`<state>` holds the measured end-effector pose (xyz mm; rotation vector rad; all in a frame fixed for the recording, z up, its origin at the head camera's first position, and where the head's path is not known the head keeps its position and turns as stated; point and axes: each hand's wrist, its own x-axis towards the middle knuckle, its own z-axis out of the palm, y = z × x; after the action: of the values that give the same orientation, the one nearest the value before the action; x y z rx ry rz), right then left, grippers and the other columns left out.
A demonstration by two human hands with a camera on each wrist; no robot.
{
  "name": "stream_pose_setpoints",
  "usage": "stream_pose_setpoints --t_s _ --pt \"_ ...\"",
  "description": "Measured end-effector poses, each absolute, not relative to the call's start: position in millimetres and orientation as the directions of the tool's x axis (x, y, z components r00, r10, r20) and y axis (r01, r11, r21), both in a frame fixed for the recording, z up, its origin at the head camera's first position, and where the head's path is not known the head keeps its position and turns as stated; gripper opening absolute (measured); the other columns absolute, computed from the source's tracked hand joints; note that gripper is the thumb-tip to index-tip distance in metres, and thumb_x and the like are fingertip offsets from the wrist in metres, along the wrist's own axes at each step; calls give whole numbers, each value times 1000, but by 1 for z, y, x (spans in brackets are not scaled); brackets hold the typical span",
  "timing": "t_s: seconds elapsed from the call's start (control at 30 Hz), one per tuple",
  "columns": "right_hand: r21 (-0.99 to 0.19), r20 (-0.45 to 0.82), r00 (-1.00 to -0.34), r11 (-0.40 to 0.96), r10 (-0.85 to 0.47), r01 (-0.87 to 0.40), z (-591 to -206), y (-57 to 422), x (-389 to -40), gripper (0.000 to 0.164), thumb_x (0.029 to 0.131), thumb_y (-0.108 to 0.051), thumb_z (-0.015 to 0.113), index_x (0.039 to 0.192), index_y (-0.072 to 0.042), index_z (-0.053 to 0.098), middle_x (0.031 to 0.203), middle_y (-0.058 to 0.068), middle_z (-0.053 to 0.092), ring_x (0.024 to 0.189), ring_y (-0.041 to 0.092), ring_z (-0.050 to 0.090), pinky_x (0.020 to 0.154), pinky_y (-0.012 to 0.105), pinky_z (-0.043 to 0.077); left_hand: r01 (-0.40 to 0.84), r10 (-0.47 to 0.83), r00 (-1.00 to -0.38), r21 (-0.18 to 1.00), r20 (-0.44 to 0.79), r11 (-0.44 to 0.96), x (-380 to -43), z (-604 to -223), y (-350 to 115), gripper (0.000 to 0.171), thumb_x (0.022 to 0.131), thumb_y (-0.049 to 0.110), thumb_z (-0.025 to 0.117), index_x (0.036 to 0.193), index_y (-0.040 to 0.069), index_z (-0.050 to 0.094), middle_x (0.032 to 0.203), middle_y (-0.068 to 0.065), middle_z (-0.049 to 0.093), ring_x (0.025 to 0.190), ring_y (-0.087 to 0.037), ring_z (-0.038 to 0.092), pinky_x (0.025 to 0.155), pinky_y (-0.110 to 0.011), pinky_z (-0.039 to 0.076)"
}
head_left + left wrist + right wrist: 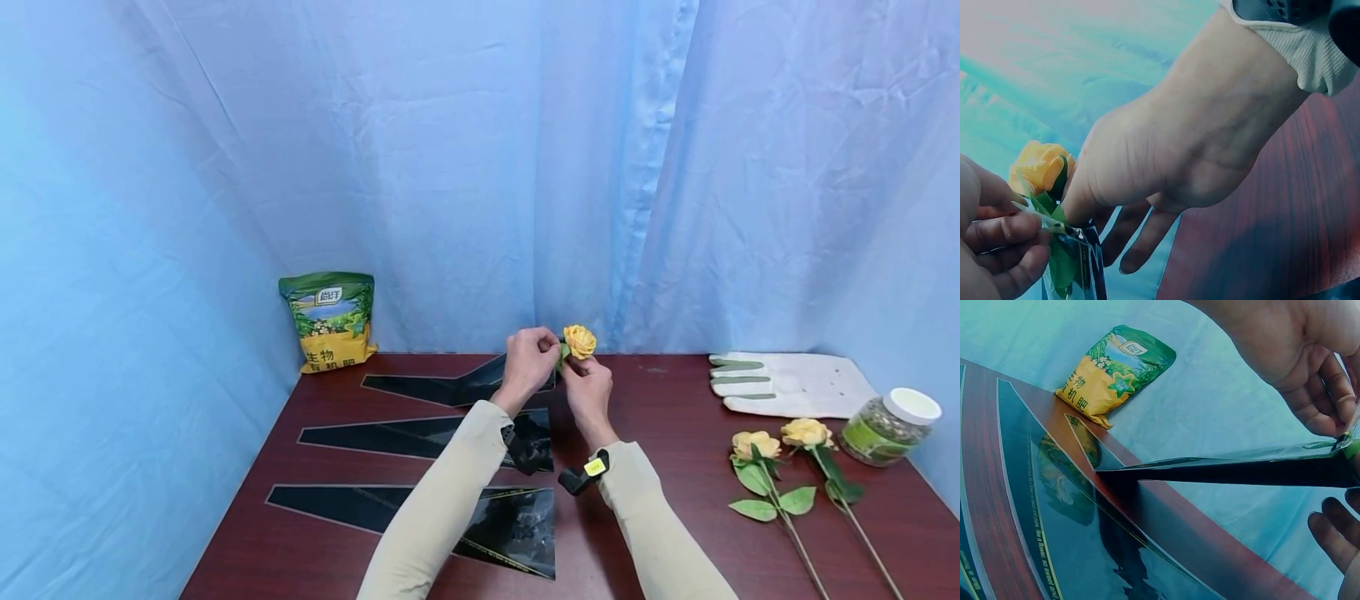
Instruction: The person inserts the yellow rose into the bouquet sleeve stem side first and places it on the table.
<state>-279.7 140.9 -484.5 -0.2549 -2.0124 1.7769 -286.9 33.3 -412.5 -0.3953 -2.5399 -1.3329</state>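
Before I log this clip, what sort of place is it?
Probably a staged recording booth: blue curtains hang behind and beside a reddish-brown table, where two dark wrapping sleeves lie flat.

One green-and-yellow bag (1113, 378) is standing on worktop (986, 456); left hand (1300, 369) is pinching raised black sleeve (1241, 471); flat sleeve (1079, 544) is lying alongside.

Your beige-sleeved forearms (442, 500) converge forward; your bare left hand (529, 360) pinches, fingers curled, close beside your bare right hand (588, 392), its fingers partly bent.
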Motion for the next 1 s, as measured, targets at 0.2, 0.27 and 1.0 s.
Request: stream_pose_setpoints --t_s 0.2,0.27,1.0 --pt "-982 186 -883 104 432 -157 -487 140 -281 25 91 -8 69 111 5 75 123 22 70 78 -16 59 67 8 49 376 166 -926 783 339 495 -288 -412 28 14 94 17 68 93 7 77 71 -7 70 55 -6 54 54 -17 44" --pt "-982 188 -879 91 437 -165 -488 139 -281 25 90 -7 69 112 4 74 122 23 70 80 -16 59 68 8 49 379 176 -925 799 336 466 -290 -412 24 17 95 20 67 96 7 77 70 -8 69 54 -6 52 52 -17 42" --pt "-967 220 -856 -13 468 -255 -490 144 -280 22 87 -2 72 105 11 74 83 -16 71 61 -4 60 55 15 48 318 530 -848 808 8 496 -322 -449 -58 93 85 41 75 161 25 23 168 -6 20 154 -35 22 118 -63 29"
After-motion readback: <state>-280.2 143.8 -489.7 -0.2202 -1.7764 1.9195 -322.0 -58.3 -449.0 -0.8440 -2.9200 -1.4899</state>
